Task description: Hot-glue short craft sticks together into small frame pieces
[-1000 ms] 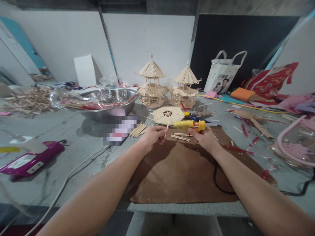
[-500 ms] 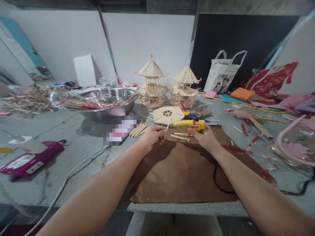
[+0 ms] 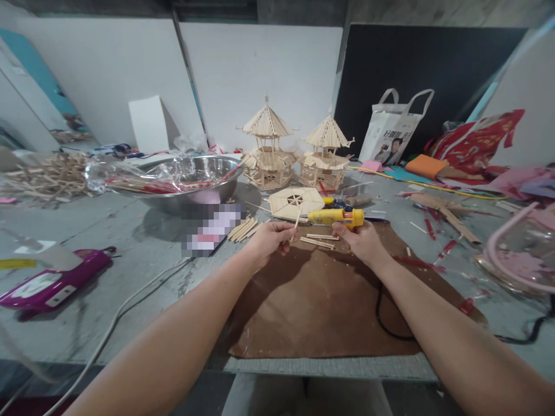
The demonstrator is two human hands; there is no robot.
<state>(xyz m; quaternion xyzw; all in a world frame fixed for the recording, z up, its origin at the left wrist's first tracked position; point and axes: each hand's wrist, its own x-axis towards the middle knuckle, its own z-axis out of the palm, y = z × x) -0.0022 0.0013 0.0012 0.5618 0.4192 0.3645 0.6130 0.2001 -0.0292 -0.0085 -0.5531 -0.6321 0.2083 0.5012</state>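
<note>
Between the fingertips of my left hand [image 3: 274,238] is a thin wooden stick [image 3: 298,216], tilted upright. My right hand [image 3: 361,241] is closed around a yellow glue gun [image 3: 332,217], its nozzle pointing left toward the stick. Just beyond both hands lies a flat hexagonal stick panel [image 3: 284,203] with an opening at its middle. A few loose sticks [image 3: 317,242] rest on the brown mat [image 3: 321,312] between my hands. More sticks [image 3: 243,229] are bunched left of my left hand.
Two stick pagodas [image 3: 267,127] stand at the back. A steel basin [image 3: 182,199] holding plastic-wrapped material is at left, near a purple power strip [image 3: 82,274]. Right of the mat are red scraps and a pink-handled basket [image 3: 520,248]. The gun's black cord [image 3: 379,312] crosses the mat.
The glue gun in my right hand has shifted slightly right, away from the stick. My left hand keeps the stick, which leans a little more to the right.
</note>
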